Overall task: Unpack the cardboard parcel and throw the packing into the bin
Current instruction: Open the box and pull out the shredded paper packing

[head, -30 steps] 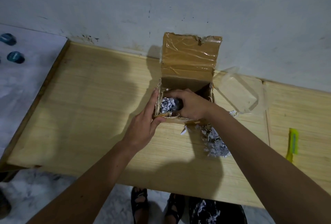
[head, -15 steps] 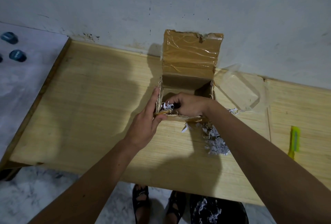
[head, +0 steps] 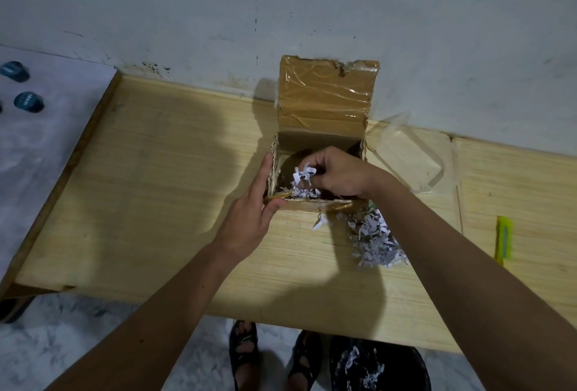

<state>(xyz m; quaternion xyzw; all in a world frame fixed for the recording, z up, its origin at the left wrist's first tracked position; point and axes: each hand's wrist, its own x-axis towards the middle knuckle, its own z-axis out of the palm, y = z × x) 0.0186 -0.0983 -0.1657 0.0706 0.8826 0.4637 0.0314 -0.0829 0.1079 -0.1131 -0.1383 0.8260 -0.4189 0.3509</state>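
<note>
Brown taped cardboard parcel (head: 318,140), lid open, on the pale wooden counter (head: 156,187) against the wall: left hand (head: 249,218) clasps its near-left corner, right hand (head: 338,176) pinches white shredded-paper packing (head: 301,176) inside; judged light, loose, best gathered in bunches.

I find no legible text, label, brand or number on the cardboard box (head: 324,103), the shredded paper (head: 376,242) or elsewhere.

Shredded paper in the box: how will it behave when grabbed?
Shredded paper: loose thin strips, so probably floppy and very light. Likely sheds; a pile already lies on the table. The right hand lifts only a small tuft, so expect several grabs.
</note>
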